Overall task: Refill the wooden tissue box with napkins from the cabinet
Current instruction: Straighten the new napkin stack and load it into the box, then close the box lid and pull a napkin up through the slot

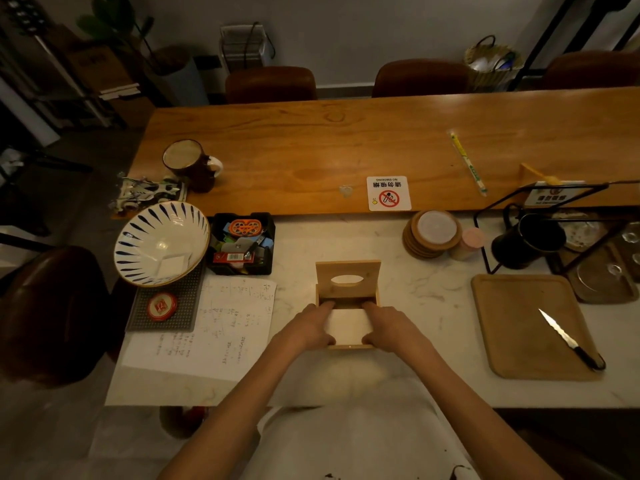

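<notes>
Wooden tissue box (pixel 349 347) on the white table (pixel 415 306), close in front of the person, open. Lid (pixel 348 270) tipped up at the far side of the box, with an oval hole in it. Inside the box, a white stack of napkins (pixel 348 327).

Left hand (pixel 308 329) on the left side of the stack, right hand (pixel 391 327) on the right side. Both gripping the napkins, fingers at the far edge and thumbs at the near edge. Maybe pressing on the box walls too; too dark to be sure.

Just left of the box, a sheet of paper (pixel 225 323) with writing, flat on the table. Further left of the box, a round red tin (pixel 162 306) on a dark mat (pixel 166 320). Behind the box and to the left, a big white bowl (pixel 161 242) with blue stripes, and next to it a black tray (pixel 266 251) full of small colourful things.

Well to the right of the box, a wooden board (pixel 519 323) with a knife (pixel 571 341) lying on it. Behind the box and to the right, a pile of round coasters (pixel 433 233). Further behind the box, a no-smoking sign (pixel 388 193) on a brown table (pixel 311 150).
</notes>
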Tool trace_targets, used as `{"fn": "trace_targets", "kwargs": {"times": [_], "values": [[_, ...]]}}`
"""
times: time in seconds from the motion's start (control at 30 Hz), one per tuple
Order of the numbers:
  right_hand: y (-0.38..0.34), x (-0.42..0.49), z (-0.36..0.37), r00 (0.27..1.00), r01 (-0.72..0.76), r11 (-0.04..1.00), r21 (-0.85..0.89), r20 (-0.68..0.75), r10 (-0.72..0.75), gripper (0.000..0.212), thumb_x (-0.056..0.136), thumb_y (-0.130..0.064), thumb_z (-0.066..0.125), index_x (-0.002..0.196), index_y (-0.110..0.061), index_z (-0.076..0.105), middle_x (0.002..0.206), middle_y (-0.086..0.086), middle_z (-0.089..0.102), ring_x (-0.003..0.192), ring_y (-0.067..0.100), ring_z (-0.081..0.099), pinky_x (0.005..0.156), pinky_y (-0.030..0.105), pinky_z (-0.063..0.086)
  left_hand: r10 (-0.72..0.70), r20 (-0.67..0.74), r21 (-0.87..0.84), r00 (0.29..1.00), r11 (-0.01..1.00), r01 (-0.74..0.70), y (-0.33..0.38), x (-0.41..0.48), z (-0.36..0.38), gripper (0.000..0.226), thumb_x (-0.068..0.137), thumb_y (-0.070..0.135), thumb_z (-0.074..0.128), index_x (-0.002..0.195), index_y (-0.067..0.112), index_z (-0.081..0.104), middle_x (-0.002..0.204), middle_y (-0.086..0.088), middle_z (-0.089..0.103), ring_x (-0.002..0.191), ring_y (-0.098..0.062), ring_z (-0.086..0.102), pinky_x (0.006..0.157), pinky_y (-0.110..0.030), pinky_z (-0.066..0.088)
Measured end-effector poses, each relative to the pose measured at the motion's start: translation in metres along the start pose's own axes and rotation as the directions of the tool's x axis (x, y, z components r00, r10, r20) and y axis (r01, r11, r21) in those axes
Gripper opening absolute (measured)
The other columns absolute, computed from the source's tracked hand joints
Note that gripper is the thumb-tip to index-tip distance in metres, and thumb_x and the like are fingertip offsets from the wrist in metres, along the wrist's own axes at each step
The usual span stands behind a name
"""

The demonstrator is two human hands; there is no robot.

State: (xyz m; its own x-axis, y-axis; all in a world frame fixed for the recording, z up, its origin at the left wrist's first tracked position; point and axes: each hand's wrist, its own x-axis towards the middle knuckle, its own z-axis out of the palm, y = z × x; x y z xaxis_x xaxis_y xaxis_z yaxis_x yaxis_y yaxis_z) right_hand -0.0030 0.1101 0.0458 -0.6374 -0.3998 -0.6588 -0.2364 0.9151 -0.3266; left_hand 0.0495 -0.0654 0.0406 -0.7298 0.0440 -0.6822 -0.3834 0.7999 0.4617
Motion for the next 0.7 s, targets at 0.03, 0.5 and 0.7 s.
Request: {"fn": "trace_targets", "kwargs": {"times": [0.03, 0.5, 0.7], "values": [[0.004, -0.004, -0.003, 1.000, 0.017, 0.999, 0.041, 0.005, -0.017, 0.069, 0.085, -0.031, 0.067, 0.144, -0.026, 0.033, 0.130, 0.008, 0.057, 0.114, 0.026, 0.057, 0.092, 0.034, 0.049, 0.033, 0.012, -0.066, 0.999, 0.997, -0.032, -0.004, -0.004, -0.004, 0.073, 0.086, 0.029, 0.068, 0.148, 0.032, 0.030, 0.153, -0.007, 0.031, 0.137, -0.029, 0.039, 0.109, -0.040, 0.039], [0.033, -0.034, 0.006, 0.988, -0.142, -0.183, 0.973, 0.128, -0.090, 0.080, 0.087, -0.073, 0.031, 0.145, -0.019, 0.041, 0.145, 0.002, 0.050, 0.132, 0.021, 0.047, 0.115, 0.045, 0.031, -0.049, -0.031, -0.971, 0.998, 0.237, -0.019, 0.011, -0.041, 0.009, 0.052, 0.102, 0.051, 0.019, 0.130, 0.028, 0.055, 0.122, 0.005, 0.068, 0.116, -0.014, 0.062, 0.102, -0.038, 0.045], [0.042, -0.029, -0.002, 0.981, -0.192, -0.004, 0.981, 0.192, -0.035, 0.080, 0.085, -0.070, 0.044, 0.146, -0.018, 0.039, 0.144, 0.004, 0.050, 0.131, 0.026, 0.048, 0.110, 0.053, 0.035, -0.087, 0.069, -0.962, 0.994, 0.259, 0.089, 0.000, -0.035, -0.001, 0.046, 0.098, 0.059, 0.025, 0.125, 0.037, 0.056, 0.127, 0.002, 0.063, 0.119, -0.019, 0.057, 0.104, -0.043, 0.044]]}}
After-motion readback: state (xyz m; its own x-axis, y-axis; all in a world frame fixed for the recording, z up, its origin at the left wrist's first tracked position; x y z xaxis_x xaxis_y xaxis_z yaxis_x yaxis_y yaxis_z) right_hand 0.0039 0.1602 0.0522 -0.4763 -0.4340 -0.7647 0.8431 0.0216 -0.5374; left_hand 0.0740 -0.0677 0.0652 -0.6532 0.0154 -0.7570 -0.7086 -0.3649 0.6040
